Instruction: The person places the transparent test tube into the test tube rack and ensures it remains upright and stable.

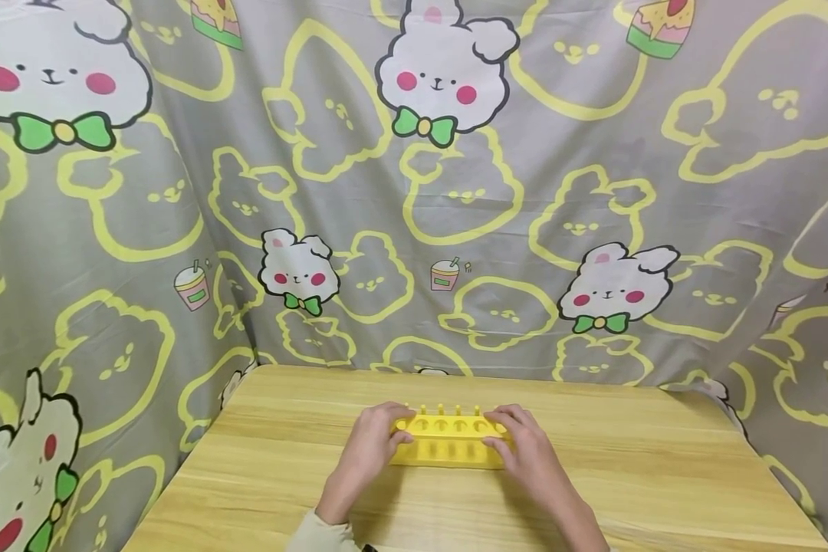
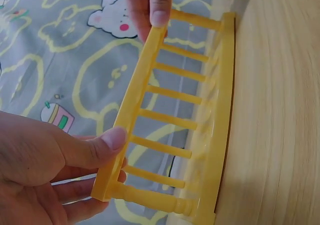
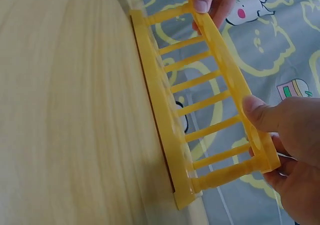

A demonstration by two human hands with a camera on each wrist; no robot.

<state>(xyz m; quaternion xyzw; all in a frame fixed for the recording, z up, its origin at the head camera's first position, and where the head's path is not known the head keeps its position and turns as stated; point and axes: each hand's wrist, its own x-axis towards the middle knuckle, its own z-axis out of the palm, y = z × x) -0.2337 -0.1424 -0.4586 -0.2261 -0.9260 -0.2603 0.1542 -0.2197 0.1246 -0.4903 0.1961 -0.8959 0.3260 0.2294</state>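
Observation:
A yellow plastic test tube rack (image 1: 447, 438) stands on the wooden table, its long side facing me. Round holes run along its upper bar, and thin pegs link that bar's level to the base in the left wrist view, where thicker posts join the ends. My left hand (image 1: 369, 441) grips the left end of the upper bar, thumb on the near face and fingers behind. At the opposite end, my right hand (image 3: 295, 145) holds the same bar between thumb and fingers. The base (image 2: 222, 120) sits low, close along the tabletop.
The wooden table (image 1: 276, 452) extends to both sides of the rack and in front of it. A grey curtain (image 1: 379, 207) with rabbit prints hangs behind the table and along its left and right sides.

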